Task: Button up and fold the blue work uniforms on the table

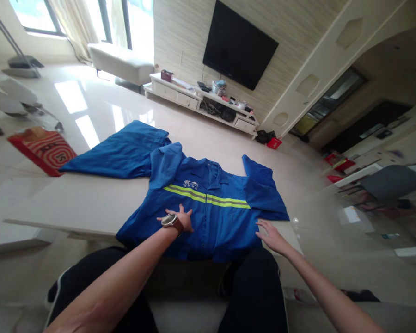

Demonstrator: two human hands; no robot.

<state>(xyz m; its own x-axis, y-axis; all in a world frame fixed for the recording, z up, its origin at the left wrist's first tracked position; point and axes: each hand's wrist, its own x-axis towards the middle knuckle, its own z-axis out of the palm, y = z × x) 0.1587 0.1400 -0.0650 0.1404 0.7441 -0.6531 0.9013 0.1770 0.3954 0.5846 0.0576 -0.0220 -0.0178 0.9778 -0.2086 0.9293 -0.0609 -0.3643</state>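
Observation:
A blue work jacket (225, 222) lies front up on the white table (38, 203), with a yellow-green and grey reflective stripe across the chest and white print above it. Its collar points away from me and its lower hem reaches my knees. My left hand (180, 219), with a watch on the wrist, rests on the jacket's front with fingers spread. Beside the jacket's right edge, my right hand (271, 236) is open, its fingertips close to the cloth; whether they touch it I cannot tell. Another blue garment (121, 150) lies at the table's far left, next to the jacket's sleeve.
A red paper bag (43, 150) stands left of the blue garment. Beyond the table are a low white TV cabinet (173, 95) with small items on it, a wall-mounted TV (239, 44) and a pale bench (121, 62). A grey chair (391, 185) is at the right.

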